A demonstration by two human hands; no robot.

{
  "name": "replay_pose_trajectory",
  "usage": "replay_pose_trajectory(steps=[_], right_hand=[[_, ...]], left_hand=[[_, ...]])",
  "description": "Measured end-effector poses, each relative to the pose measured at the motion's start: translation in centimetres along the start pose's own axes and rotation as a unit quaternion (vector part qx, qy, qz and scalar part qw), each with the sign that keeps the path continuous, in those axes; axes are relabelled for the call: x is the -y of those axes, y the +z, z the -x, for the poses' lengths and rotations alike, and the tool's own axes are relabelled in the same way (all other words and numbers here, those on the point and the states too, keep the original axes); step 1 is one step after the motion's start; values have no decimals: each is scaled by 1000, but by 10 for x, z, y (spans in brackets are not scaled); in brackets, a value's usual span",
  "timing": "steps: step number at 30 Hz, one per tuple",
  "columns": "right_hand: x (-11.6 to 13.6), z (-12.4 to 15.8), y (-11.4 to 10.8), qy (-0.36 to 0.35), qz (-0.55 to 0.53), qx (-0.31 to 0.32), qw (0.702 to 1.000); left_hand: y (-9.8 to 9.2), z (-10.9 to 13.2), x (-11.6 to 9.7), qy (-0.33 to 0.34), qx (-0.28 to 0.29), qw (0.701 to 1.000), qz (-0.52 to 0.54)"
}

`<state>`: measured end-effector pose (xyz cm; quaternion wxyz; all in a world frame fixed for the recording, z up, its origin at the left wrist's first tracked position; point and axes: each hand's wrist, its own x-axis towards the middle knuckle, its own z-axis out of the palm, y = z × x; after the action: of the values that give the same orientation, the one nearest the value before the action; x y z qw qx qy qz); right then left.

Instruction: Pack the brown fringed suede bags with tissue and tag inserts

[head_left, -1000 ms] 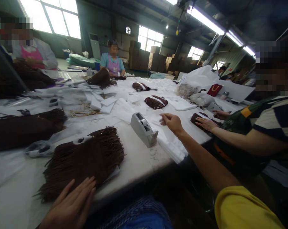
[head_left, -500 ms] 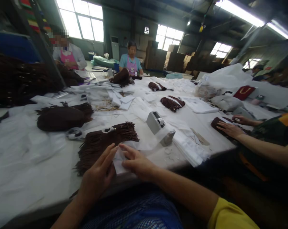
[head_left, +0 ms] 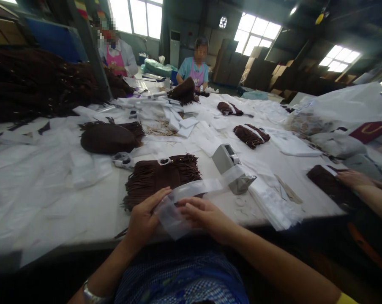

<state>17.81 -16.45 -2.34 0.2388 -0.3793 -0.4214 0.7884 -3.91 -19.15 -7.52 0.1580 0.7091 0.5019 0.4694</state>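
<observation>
My left hand (head_left: 145,220) and my right hand (head_left: 206,217) meet at the near table edge, both with fingers closed on a clear plastic strip or bag (head_left: 191,198). The strip runs up and right to the grey tape dispenser (head_left: 233,168). Just behind my hands lies a brown fringed bag (head_left: 164,178) with a white tag at its top. The strip passes over the bag's near right corner.
More brown fringed bags (head_left: 110,137) and white plastic bags (head_left: 273,202) cover the white table (head_left: 67,211). A co-worker's hand (head_left: 352,178) rests on a dark piece at right. Two people sit at the far end. A dark fringe pile (head_left: 35,84) fills the left.
My right hand came back from the tape dispenser to my left hand at the table edge. Both now grip the clear strip, drawn out from the dispenser. The view swung left.
</observation>
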Motion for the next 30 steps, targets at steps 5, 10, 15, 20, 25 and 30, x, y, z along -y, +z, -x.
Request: replay_pose_trajectory(steps=[5, 10, 15, 20, 25, 30], right_hand=[[9, -9, -9, 61, -38, 15, 997], [18, -28, -5, 0, -74, -15, 997], [42, -47, -11, -114, 165, -57, 978], [68, -71, -22, -255, 326, -72, 907], [91, -94, -12, -315, 241, -11, 918], [106, -124, 1, -425, 304, 6, 852]], left_hand=[[-3, 0, -3, -41, -2, 997, 67], [-3, 3, -4, -36, -4, 991, 125], [-6, 4, -4, -2, 32, 986, 161], [-7, 4, 1, 40, 52, 996, 59], [-4, 0, -1, 67, 13, 997, 22], [2, 0, -2, 74, -54, 996, 22]])
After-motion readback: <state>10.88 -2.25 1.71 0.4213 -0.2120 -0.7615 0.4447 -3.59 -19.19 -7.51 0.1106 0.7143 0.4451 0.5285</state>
